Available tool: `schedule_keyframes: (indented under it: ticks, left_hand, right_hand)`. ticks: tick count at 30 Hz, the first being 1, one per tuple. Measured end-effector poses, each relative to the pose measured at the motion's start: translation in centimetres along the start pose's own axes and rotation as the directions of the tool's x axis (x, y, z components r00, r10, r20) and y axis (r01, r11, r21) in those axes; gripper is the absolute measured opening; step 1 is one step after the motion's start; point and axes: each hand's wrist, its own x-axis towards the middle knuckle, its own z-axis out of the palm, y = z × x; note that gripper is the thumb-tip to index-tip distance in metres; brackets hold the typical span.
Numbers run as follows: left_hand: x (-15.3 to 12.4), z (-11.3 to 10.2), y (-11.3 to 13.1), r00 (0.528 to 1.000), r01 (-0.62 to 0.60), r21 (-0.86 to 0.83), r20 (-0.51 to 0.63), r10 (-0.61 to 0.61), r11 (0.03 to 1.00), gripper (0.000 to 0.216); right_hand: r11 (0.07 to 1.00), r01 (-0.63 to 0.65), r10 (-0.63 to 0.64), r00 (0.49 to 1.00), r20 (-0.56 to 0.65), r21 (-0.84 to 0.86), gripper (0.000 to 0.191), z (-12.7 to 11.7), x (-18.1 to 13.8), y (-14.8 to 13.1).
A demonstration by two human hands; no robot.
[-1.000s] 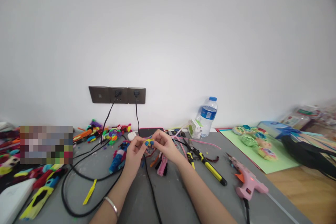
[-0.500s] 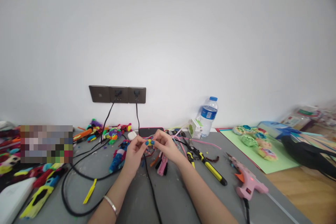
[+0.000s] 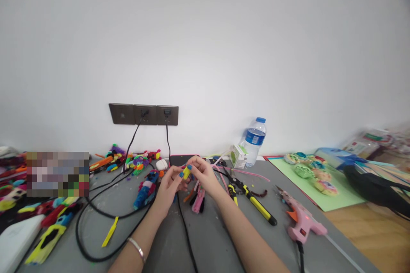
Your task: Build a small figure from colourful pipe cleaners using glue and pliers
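Observation:
My left hand (image 3: 169,187) and my right hand (image 3: 202,173) meet above the grey table (image 3: 211,239), fingertips pinched together on a small yellow fuzzy piece (image 3: 186,172). Both hands are closed on it. Blue nail polish shows on the fingers. A silver bracelet (image 3: 137,248) sits on my left wrist. Just below the hands lie pink and orange fuzzy strips (image 3: 198,198) and a black cable (image 3: 185,230).
Yellow-handled pliers (image 3: 253,202) and a pink glue gun (image 3: 303,222) lie to the right. A water bottle (image 3: 255,141) and small box (image 3: 238,155) stand by the wall. Colourful fuzzy pieces (image 3: 134,164) crowd the left; a green sheet (image 3: 333,198) with round crafts sits at right.
The yellow piece has been turned upright between my fingertips, and both hands have risen slightly and shifted a little to the right.

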Motion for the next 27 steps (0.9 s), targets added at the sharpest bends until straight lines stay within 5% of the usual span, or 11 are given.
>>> schedule_keyframes:
  ticks: [10,20,27]
  left_hand:
    - [-0.05,0.26,0.11,0.998,0.044,0.009,0.048,-0.044,0.999,0.037]
    - [0.34,-0.13,-0.16,0.999,-0.054,0.007,0.004,0.053,0.999,0.036]
    - [0.51,-0.48,0.11,0.986,-0.15,0.175,-0.051,0.161,0.973,0.028]
  right_hand:
    - [0.999,-0.01,0.011,1.0,0.012,-0.046,0.033,0.05,-0.01,-0.22]
    - [0.999,-0.02,0.024,0.995,0.101,-0.04,0.031,0.16,-0.33,-0.21]
    - [0.999,-0.014,0.017,0.994,0.108,-0.033,0.026,0.12,-0.34,-0.35]
